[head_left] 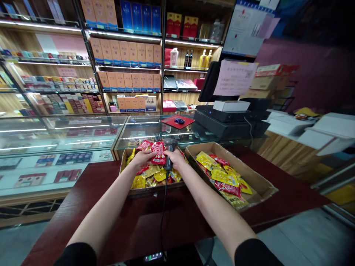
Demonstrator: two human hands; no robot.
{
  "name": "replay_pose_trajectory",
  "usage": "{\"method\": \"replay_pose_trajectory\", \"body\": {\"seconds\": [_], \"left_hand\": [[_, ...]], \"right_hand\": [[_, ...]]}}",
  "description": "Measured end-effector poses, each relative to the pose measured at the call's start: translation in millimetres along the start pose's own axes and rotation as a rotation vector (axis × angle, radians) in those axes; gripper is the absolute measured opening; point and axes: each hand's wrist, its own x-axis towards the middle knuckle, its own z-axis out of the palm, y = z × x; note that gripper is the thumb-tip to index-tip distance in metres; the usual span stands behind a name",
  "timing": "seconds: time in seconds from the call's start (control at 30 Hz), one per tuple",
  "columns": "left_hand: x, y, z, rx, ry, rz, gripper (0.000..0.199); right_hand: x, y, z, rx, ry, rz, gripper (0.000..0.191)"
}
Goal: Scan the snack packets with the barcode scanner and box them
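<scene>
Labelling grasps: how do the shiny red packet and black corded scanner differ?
The shiny red packet is flat and rectangular; the black corded scanner has a handle and bulky head. The left hand holds the packet, the right hand the scanner. Both are above the left brown cardboard box.

Lit wooden shelves [180, 96], pinkish wall [316, 72]

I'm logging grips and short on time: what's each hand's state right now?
Left hand: closed, holding a red packet.
Right hand: closed, holding a dark corded scanner.
</scene>
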Motion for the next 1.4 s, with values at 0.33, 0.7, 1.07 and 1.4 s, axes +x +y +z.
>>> {"method": "replay_pose_trajectory", "body": {"seconds": [0.33,0.7,1.07,1.4], "left_hand": [[23,-5,-39.8,-0.075,-0.017,-0.019,0.036],[18,-11,-21.9,-0.066,0.051,0.123,0.037],[21,-14,1.3,-0.025,0.090,0.193,0.038],[21,-19,-3.4,0.024,0.090,0.214,0.037]], "right_hand": [[-24,-16,-6,0.130,-0.024,0.079,0.022],[-96,-13,-10,-0.122,-0.140,0.021,0.035],[-137,9,-11,-0.237,-0.191,-0.030,0.042],[-158,10,6,-0.249,-0.236,-0.002,0.043]]}}
